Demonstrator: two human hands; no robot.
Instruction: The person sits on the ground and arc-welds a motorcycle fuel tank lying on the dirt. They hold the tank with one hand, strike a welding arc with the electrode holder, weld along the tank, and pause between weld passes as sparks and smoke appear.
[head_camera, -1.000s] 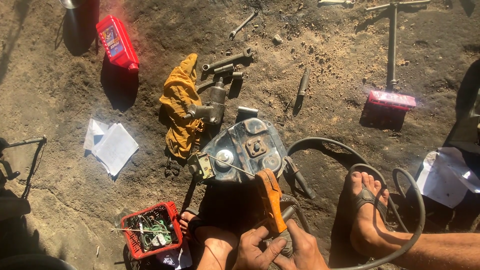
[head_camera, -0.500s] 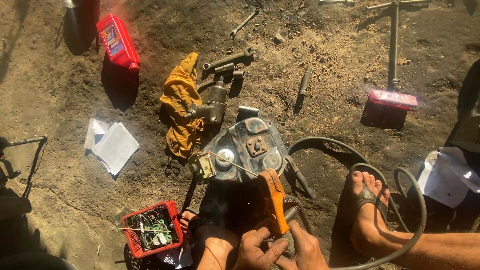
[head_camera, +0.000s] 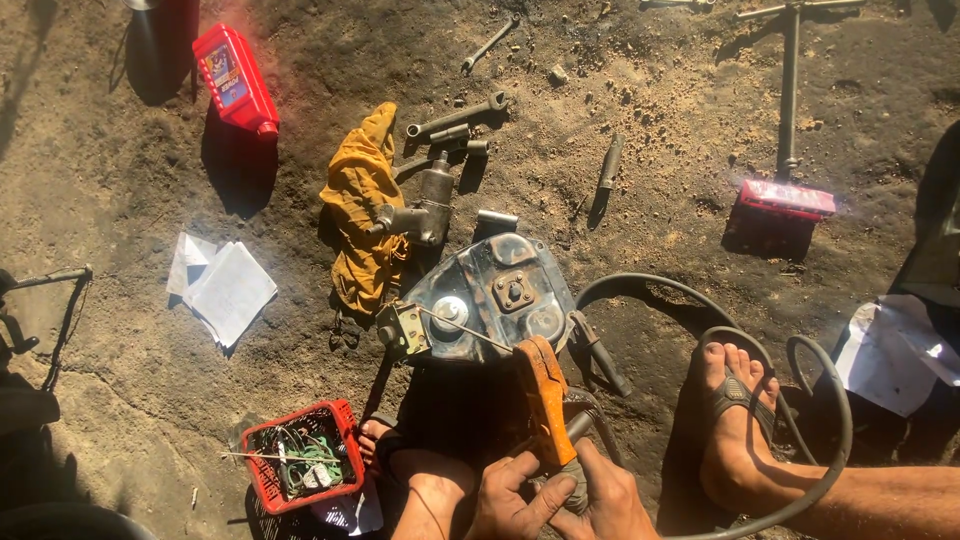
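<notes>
Orange-handled pliers (head_camera: 542, 398) sit clamped in both your grips, left hand (head_camera: 510, 500) and right hand (head_camera: 605, 500), pulling the wire (head_camera: 462, 328) off the grey metal housing (head_camera: 495, 295) on the dirt; next wants a steady tug

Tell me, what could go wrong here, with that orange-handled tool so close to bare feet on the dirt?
Both hands, left hand and right hand, grip the orange-handled tool, whose thin rod touches the grey metal housing. If it slips, it might hit the sandalled foot close by. The grey hose loops around that foot and could trip the person. Small parts might get lost in the loose dirt.
</notes>
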